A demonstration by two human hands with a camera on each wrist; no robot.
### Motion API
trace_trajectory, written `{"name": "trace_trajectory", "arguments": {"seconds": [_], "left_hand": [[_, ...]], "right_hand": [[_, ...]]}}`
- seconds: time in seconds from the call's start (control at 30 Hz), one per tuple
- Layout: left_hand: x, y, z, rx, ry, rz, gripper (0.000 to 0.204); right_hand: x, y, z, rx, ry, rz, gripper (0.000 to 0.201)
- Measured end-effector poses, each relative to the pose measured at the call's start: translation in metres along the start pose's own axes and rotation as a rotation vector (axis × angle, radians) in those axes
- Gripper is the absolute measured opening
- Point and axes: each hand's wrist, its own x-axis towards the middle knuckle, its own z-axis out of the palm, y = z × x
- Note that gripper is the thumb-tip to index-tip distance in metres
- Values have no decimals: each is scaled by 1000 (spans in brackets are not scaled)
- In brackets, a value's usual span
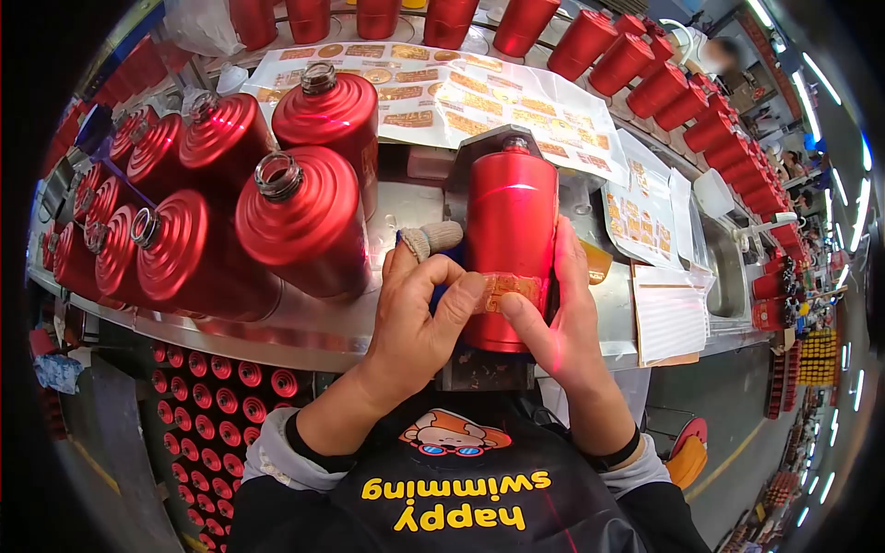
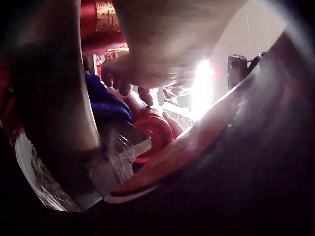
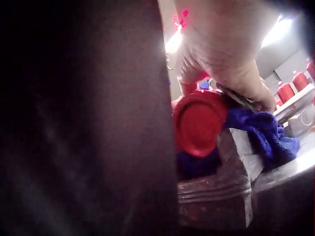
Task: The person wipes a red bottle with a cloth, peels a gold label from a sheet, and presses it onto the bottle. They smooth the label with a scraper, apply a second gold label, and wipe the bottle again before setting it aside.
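Note:
A glossy red bottle [image 1: 512, 203] lies in a dark cradle [image 1: 484, 376] at the bench's front edge, its neck pointing away from me. Across its lower side sits a gold-and-red label strip [image 1: 510, 288]. My left hand [image 1: 406, 318] pinches the strip's left end between thumb and curled index finger; one finger wears a knitted cover [image 1: 430, 240]. With my right hand [image 1: 570, 318] I grip the bottle's right side, thumb pressing the label, fingers along the wall. The round bottle base [image 3: 197, 125] shows in the right wrist view, beside a blue cloth [image 3: 266, 135].
Several upright red bottles [image 1: 304, 226] crowd the bench on the left. Label sheets [image 1: 442, 101] spread behind the cradle, more sheets [image 1: 641, 207] to the right. A sink [image 1: 724, 267] is at the far right. Rows of red bottles [image 1: 226, 399] stand below the bench at left.

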Motion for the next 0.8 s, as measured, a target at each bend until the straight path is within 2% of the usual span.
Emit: {"name": "trace_trajectory", "arguments": {"seconds": [0.1, 0.17, 0.3, 0.5, 0.63, 0.67, 0.8], "left_hand": [[0, -6, 5, 90, 58, 164, 22], [2, -3, 6, 130, 69, 220, 20], [5, 12, 9, 175, 73, 282, 16], [8, 47, 10, 206, -32, 248, 14], [5, 29, 5, 182, 17, 181, 17], [4, 23, 6, 171, 66, 215, 17], [-2, 15, 0, 201, 29, 60, 19]], "right_hand": [[-1, 4, 0, 58, 14, 2, 82], [0, 3, -1, 121, 28, 38, 74], [-2, 15, 5, 61, 86, -31, 63], [-6, 23, 8, 101, 96, -37, 61], [-2, 8, 1, 105, 61, 28, 62], [-2, 4, 0, 122, 53, 44, 63], [-2, 3, 0, 38, 47, 13, 72]]}}
